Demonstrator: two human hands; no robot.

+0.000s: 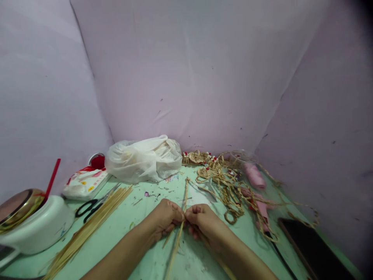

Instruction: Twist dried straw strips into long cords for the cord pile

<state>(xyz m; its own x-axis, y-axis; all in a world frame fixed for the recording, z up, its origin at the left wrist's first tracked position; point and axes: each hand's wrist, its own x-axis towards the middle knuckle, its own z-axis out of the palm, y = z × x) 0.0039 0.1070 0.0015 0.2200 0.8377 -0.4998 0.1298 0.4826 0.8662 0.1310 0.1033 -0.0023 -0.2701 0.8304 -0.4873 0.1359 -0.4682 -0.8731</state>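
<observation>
My left hand (163, 219) and my right hand (202, 221) meet over the green table (131, 221), fingers curled and pinched together on a long tan straw stalk (184, 196). The stalk runs from near the table's front edge up between both hands and points toward the back wall. Another thin strand slants out below my left hand. A bundle of straw stalks (90, 227) lies to the left of my left forearm. To the right of my right hand sits a heap of woven straw loops (224, 182) with small red and white beads.
Black-handled scissors (90, 208) lie beside the bundle. A white bowl (35, 227) with a red stick stands at far left, a printed packet (86, 182) and a white plastic bag (145, 158) at the back. A pink spool (254, 175), a pink tool (262, 212) and a dark slab (311, 249) lie right.
</observation>
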